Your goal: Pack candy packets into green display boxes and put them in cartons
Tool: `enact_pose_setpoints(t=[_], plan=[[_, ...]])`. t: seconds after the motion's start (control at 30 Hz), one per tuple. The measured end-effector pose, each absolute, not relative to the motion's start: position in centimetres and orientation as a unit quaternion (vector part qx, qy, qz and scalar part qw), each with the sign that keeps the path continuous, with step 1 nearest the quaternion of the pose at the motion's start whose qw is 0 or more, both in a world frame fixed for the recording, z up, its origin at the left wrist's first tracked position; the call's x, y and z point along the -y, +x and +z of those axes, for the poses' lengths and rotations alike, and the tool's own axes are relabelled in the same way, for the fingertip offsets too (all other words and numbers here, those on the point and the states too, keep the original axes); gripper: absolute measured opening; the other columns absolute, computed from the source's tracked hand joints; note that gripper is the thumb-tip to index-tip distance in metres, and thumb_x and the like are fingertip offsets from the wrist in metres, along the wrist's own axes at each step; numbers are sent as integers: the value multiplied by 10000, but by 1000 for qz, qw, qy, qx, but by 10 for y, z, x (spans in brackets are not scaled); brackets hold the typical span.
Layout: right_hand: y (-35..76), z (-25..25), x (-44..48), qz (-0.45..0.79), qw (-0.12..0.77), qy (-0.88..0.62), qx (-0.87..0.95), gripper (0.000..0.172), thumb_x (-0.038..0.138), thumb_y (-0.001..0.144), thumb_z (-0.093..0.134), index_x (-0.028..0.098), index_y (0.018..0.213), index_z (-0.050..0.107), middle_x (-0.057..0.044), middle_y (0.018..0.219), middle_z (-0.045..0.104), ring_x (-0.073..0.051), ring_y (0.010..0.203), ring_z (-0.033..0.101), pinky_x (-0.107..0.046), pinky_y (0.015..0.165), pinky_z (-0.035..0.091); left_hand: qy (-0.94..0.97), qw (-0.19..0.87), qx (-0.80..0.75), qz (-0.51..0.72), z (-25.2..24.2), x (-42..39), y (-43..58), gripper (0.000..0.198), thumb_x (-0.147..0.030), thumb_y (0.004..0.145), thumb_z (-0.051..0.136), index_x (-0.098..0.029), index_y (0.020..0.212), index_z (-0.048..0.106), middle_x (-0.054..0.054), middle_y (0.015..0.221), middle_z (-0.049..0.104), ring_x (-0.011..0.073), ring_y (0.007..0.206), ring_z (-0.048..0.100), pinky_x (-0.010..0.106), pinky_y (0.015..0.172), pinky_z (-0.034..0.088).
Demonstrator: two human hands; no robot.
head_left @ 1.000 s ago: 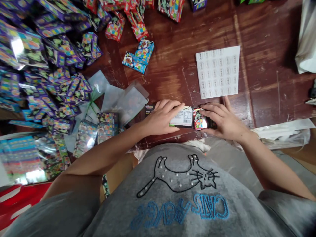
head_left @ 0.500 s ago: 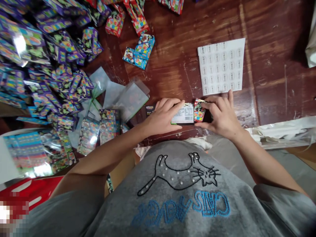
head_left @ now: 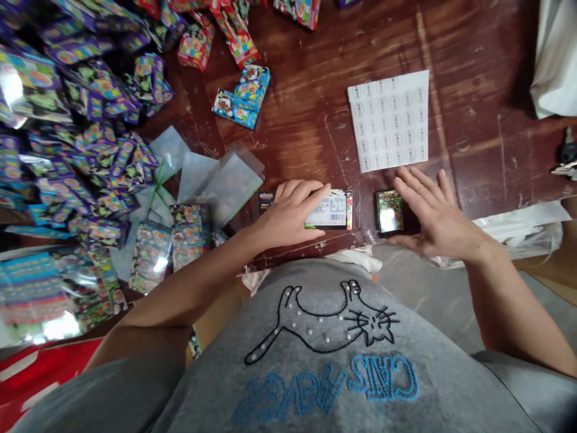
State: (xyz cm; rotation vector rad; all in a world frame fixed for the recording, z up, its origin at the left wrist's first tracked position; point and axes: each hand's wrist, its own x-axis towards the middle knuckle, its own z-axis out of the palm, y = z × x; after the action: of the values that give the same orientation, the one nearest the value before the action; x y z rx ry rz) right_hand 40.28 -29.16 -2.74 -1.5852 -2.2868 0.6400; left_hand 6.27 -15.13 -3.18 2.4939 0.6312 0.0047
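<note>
Near the table's front edge my left hand (head_left: 297, 213) lies over a flat black-edged box (head_left: 336, 209) with a white barcode label. Its fingers run along the far side and its thumb along the near side. A printed black end shows left of the hand. To the right, a gap away, sits a small dark-green box (head_left: 390, 211) with a glare on its face. Beside that box my right hand (head_left: 435, 213) is open, fingers stretched out and thumb apart, holding nothing I can see.
A white sheet of round stickers (head_left: 392, 120) lies beyond my hands. Two blue boxes (head_left: 243, 96) and red boxes (head_left: 196, 45) lie far left of it. Purple packs (head_left: 97, 114) heap at the left, with clear plastic sleeves (head_left: 225, 180) nearer. Keys (head_left: 567, 156) sit far right.
My right hand has opened and moved right, off the small box it gripped against the labelled box's end. A gap now separates the boxes. My left hand keeps its hold; the view has shifted slightly.
</note>
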Motion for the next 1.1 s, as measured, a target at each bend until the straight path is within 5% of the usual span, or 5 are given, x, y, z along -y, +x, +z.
enact_pose_setpoints(t=[0.17,0.6,0.73,0.83,1.1], plan=[[402,-40,287,220,180,-540,792,817,583,994,683,308,1698,373,-144,1583,626,-385,1457,594,-762,1341,137,934,279,-223,5,-31,158,75,943,-460,881,793,-258,1684,342,173,1562,524,409,1386,481,585,1178,389],[376,-41,253,244,224,-466,820,676,636,984,699,326,1572,579,-113,1597,615,-347,1451,601,-720,1340,244,924,277,-262,41,-28,164,71,918,-426,872,809,-250,1665,382,156,1531,539,386,1367,495,591,1189,415],[368,-30,246,243,305,-530,753,827,670,910,771,255,1590,553,-188,1576,601,-366,1447,600,-619,1236,483,888,276,-356,98,-16,167,79,1021,-393,836,877,-279,1691,330,153,1551,517,389,1411,505,611,1213,426],[353,-30,242,267,387,-557,685,661,542,981,749,284,1563,571,-127,1427,714,-310,1286,707,-525,1118,594,828,327,-422,169,-15,171,91,1131,-441,799,940,-301,1711,285,156,1581,489,382,1457,500,618,1224,452],[334,-37,222,388,424,-562,595,272,379,1081,634,315,1316,755,-41,1251,813,-215,1132,773,-433,1043,617,639,578,-376,340,-57,170,104,582,-315,1042,665,-315,1593,479,105,1568,601,269,1348,661,476,1166,549]])
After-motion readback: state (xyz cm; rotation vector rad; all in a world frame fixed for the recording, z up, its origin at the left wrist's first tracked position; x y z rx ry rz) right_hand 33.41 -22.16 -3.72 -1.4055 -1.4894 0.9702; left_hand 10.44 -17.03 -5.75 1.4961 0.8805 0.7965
